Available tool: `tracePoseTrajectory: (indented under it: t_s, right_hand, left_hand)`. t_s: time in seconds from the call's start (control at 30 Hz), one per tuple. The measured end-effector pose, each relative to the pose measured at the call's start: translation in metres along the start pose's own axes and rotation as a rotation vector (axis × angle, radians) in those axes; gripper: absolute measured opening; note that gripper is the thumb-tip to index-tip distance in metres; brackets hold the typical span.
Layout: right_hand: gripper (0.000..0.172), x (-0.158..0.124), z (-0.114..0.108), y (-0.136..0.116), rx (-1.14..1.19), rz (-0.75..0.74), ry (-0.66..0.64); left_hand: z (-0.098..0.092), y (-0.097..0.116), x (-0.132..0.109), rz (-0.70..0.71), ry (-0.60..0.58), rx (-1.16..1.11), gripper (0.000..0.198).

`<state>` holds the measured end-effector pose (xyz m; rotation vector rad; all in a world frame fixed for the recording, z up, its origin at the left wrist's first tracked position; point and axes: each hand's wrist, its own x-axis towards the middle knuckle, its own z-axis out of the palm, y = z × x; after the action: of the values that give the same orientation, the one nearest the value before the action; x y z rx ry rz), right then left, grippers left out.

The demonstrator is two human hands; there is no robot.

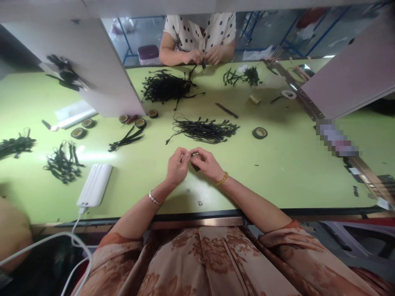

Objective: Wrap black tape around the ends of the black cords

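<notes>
Close together over the green table, my left hand (178, 165) and my right hand (207, 163) meet at the fingertips, both closed in a pinch. Between them is a small dark strip-like piece (195, 167), mostly covered by my fingers, so its exact kind is unclear. Just beyond my hands lies a pile of thin black cables (206, 130) with small connector ends. A roll of black tape (259, 132) rests to the right of that pile.
Across the green table (296, 164), a co-worker's hands (205, 55) hold a dark piece behind a larger black cable heap (166, 86). At left are a white power bank (95, 185) with a cord, cable bundles (63, 162) and tape rolls (78, 132). Panels stand either side.
</notes>
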<state>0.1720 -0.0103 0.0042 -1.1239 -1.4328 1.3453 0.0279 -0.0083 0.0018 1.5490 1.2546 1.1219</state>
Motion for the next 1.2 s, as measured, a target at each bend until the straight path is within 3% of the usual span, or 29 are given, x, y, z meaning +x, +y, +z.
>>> tracePoseTrajectory:
  t_s: [0.2, 0.5, 0.9, 1.07, 1.2]
  right_hand:
    - [0.021, 0.001, -0.002, 0.002, -0.039, 0.014, 0.015]
    - [0.019, 0.000, -0.004, 0.006, -0.061, 0.011, -0.024]
    - [0.024, 0.002, -0.006, 0.010, 0.053, 0.144, -0.102]
    - [0.023, 0.003, -0.005, 0.013, 0.053, 0.104, -0.091]
    - [0.016, 0.001, -0.004, 0.011, -0.094, 0.011, -0.048]
  left_hand:
    - [-0.005, -0.007, 0.007, -0.084, -0.110, -0.094, 0.026]
    - [-0.021, 0.002, 0.011, -0.063, -0.260, 0.187, 0.024]
    - [-0.013, -0.001, 0.007, 0.046, -0.252, 0.712, 0.021]
    - [-0.010, -0.009, 0.005, 0.131, -0.210, 0.752, 0.020]
    - [-0.008, -0.013, 0.005, 0.152, -0.202, 0.777, 0.019]
